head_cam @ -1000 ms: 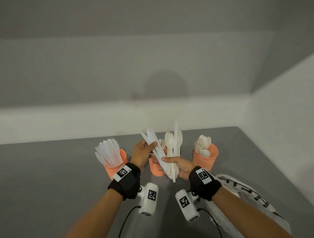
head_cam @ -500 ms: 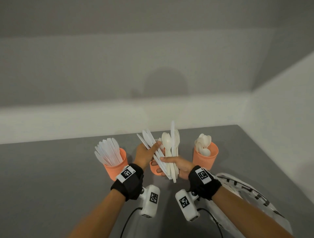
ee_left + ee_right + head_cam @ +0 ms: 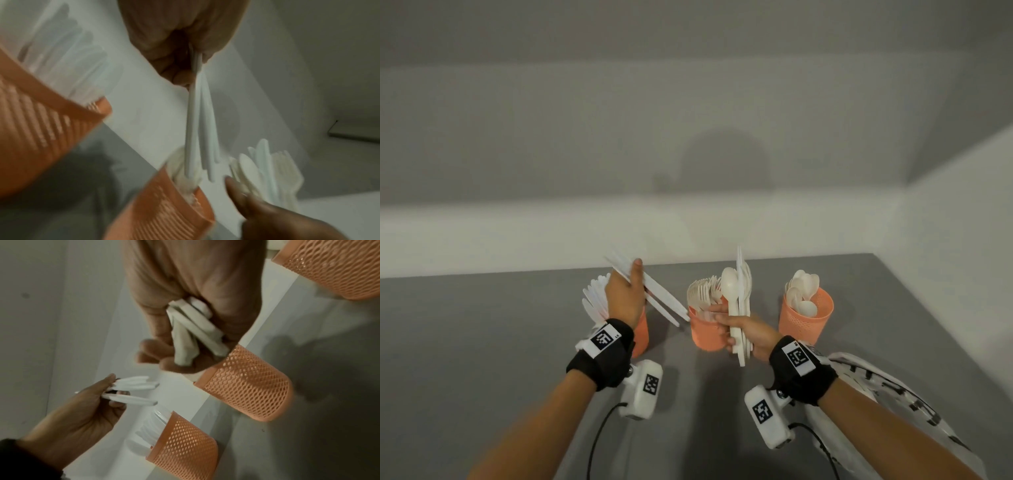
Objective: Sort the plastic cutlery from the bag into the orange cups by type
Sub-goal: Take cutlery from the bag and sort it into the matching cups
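Observation:
Three orange mesh cups stand in a row on the grey table. The left cup (image 3: 641,330) holds white knives, the middle cup (image 3: 703,334) holds forks, the right cup (image 3: 806,318) holds spoons. My left hand (image 3: 625,296) pinches a few white knives (image 3: 654,298) above the left cup, their handles slanting down to the right. My right hand (image 3: 743,330) grips a mixed bundle of cutlery (image 3: 739,301) upright beside the middle cup, a spoon bowl at its front. The right wrist view shows the bundle's handle ends (image 3: 191,334) in my palm and the knives (image 3: 133,391) in the left hand's fingers.
A crumpled white plastic bag with black print (image 3: 887,394) lies on the table at my right forearm. White walls close the table at the back and on the right. Bare grey tabletop (image 3: 465,342) stretches to the left.
My left hand has pulled the knives out of the bundle and carried them left, over the knife cup. My right hand has stayed beside the middle cup with the rest.

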The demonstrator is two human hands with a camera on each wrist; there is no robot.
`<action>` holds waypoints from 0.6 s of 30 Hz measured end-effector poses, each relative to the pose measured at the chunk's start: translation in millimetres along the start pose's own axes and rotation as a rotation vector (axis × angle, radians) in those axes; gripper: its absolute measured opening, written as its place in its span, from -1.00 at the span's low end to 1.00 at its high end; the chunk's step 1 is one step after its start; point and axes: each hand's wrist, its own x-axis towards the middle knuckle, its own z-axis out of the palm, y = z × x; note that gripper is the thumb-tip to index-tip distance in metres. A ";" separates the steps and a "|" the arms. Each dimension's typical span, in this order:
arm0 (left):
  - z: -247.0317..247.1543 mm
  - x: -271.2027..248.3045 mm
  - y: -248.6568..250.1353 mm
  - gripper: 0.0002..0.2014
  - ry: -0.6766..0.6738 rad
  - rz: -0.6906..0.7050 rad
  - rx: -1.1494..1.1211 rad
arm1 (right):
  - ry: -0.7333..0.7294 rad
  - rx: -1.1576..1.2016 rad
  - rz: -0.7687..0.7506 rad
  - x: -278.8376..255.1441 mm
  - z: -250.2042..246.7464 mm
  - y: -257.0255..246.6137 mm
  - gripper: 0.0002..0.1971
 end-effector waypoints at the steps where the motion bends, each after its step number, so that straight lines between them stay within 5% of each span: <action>1: -7.8 7.0 1.5 -0.62 0.038 0.048 0.029 | -0.006 -0.015 0.000 0.0 0.2 -0.1 -0.82; 4: -26.3 27.5 9.1 -0.66 0.118 0.182 0.132 | -0.025 0.002 0.000 1.2 1.9 -5.8 -0.93; 8: -36.3 47.9 7.3 -0.62 0.097 0.268 0.331 | -0.081 0.043 0.017 3.5 7.2 -19.0 -0.83; 15: -21.3 40.1 -42.4 -0.71 -0.072 0.079 0.559 | -0.164 0.027 0.085 1.2 13.3 -21.5 -0.89; 18: -15.4 35.3 -54.4 -0.75 -0.101 0.099 0.607 | -0.171 -0.028 0.082 1.3 10.5 -21.8 -0.85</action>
